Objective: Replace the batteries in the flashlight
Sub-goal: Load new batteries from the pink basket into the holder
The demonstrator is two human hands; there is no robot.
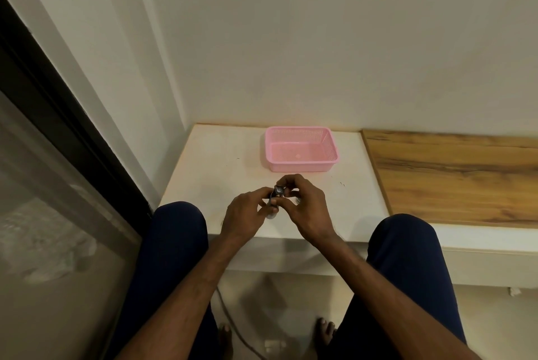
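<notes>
- One left hand [247, 211] pinches the flashlight's lower end.
- One small dark flashlight [278, 192], held just above the white table [203, 179].
- One right hand [305, 208], fingers curled round its top.
- One pink basket [301, 167] behind, on the table.

Single head view, wide-angle, facing forward-down, close above table [221, 156].

Left hand [244, 211] and right hand [305, 208] together grip a small flashlight [276, 195] near a pink basket [301, 166].
</notes>
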